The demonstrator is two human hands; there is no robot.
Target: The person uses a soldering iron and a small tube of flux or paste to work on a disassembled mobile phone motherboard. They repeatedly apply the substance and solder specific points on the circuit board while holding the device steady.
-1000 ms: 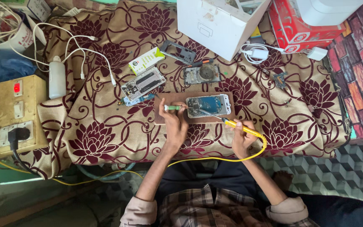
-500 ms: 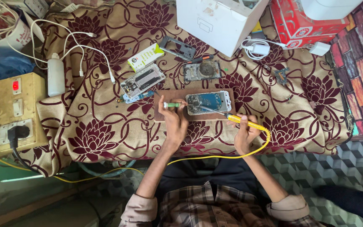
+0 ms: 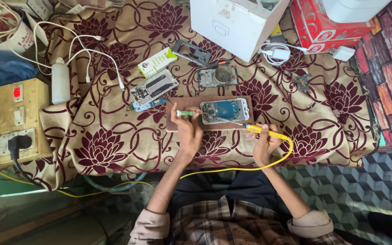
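With the right hand (image 3: 263, 141) gripping the yellow soldering iron (image 3: 265, 132) over the opened phone (image 3: 225, 110) and the left hand (image 3: 188, 127) pinching a green tool (image 3: 186, 113) beside it, a slipping tip is risking scorching the phone's board.

Beige cloth (image 3: 114, 136) with maroon flowers and vines, yellow soldering iron (image 3: 262, 131) and cord, green-handled tool (image 3: 187, 113), brown board (image 3: 182, 102), white box (image 3: 232, 22), red carton (image 3: 318, 27), plaid sleeves.

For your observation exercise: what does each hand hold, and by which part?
Left hand holds a green-handled tool by its handle. Right hand grips the yellow soldering iron by its handle, near the cord end.
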